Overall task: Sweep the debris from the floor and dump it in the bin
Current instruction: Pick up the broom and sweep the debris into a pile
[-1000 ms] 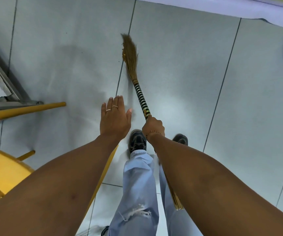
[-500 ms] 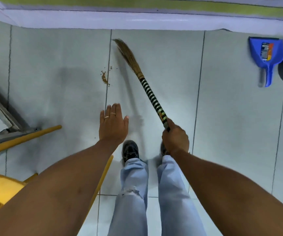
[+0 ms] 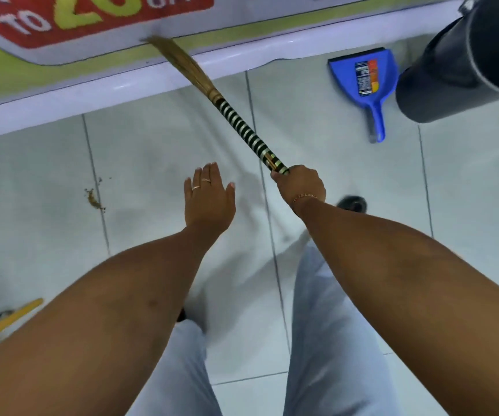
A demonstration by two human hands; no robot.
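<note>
Right hand (image 3: 300,186) was clamped round the broom (image 3: 242,127) handle, bristles up by the wall w/ the sign. Left hand (image 3: 209,199) hovered flat, fingers apart, holding nothing. Debris (image 3: 93,198) lay on the floor (image 3: 167,151), far left. Dustpan (image 3: 365,82) sat just beside the bin (image 3: 464,61).

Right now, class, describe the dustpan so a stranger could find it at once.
Look along the white ledge at the far edge of the tiled floor. Just left of the black bin lies the dustpan, flat on the tiles: the only blue thing, labelled inside.
</note>
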